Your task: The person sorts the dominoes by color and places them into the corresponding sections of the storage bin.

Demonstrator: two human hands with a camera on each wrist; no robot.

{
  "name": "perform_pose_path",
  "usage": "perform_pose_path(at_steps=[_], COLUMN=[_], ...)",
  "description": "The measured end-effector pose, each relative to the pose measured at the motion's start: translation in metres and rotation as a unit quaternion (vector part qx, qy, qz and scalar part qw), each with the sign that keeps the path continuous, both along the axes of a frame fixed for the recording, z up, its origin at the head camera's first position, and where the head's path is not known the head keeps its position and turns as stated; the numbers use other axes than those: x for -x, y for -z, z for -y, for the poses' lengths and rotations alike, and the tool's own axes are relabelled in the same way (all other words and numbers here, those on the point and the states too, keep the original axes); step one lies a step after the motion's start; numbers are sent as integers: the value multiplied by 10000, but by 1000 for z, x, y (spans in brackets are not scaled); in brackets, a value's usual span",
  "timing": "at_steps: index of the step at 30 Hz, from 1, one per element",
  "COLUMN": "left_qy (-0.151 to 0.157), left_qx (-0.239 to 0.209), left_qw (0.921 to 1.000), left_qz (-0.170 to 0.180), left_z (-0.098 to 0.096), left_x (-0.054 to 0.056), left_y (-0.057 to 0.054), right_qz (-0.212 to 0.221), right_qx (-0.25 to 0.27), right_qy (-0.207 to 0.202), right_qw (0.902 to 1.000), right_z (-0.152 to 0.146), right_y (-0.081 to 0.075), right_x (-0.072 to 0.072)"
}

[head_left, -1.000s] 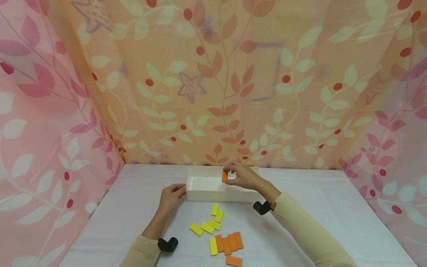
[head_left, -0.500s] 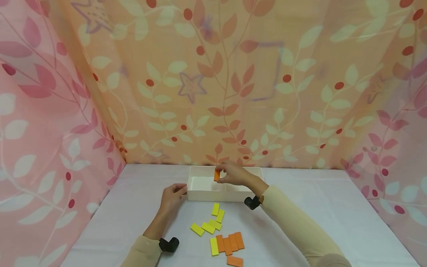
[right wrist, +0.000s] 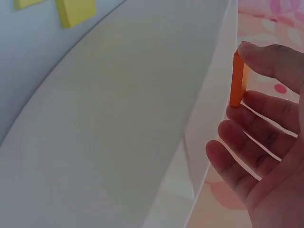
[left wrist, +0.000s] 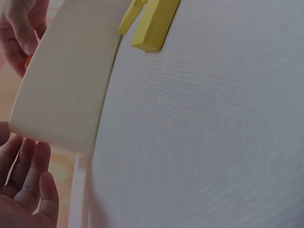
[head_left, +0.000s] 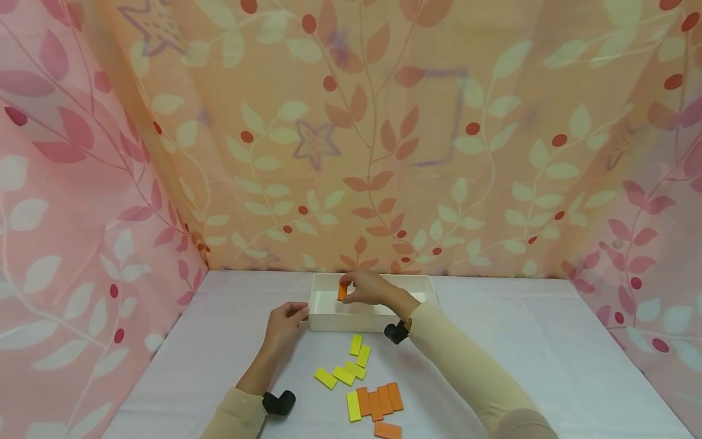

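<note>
Here the right hand (head_left: 368,289) pinches an orange block (head_left: 342,292) between thumb and forefinger, holding it upright over the white tray (head_left: 323,318). The left hand (head_left: 283,322), fingers relaxed, rests against the tray's left corner on the worktop (head_left: 521,353).

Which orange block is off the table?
The orange block pinched in the right hand over the white tray; the other orange blocks lie flat on the table.
</note>
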State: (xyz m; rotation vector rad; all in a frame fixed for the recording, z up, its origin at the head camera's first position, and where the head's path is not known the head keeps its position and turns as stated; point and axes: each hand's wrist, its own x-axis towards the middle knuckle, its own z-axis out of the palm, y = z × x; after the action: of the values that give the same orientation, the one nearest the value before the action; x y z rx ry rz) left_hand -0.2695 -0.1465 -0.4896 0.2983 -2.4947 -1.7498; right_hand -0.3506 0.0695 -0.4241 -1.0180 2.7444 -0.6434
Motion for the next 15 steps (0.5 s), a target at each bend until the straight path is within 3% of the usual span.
perform_pose_path(at_steps=[7,15], left_qy=[43,61], left_qx=[12,-8], left_qw=[10000,10000], left_qz=[63,-19], left_z=[1,2], left_x=[0,0], left_y=[0,0], right_qz=[-210,53], right_qx=[-59,-116], right_qy=[-262,-109], right_qw=[9994,9999], right_z=[19,33], right_y=[8,18], right_x=[3,7])
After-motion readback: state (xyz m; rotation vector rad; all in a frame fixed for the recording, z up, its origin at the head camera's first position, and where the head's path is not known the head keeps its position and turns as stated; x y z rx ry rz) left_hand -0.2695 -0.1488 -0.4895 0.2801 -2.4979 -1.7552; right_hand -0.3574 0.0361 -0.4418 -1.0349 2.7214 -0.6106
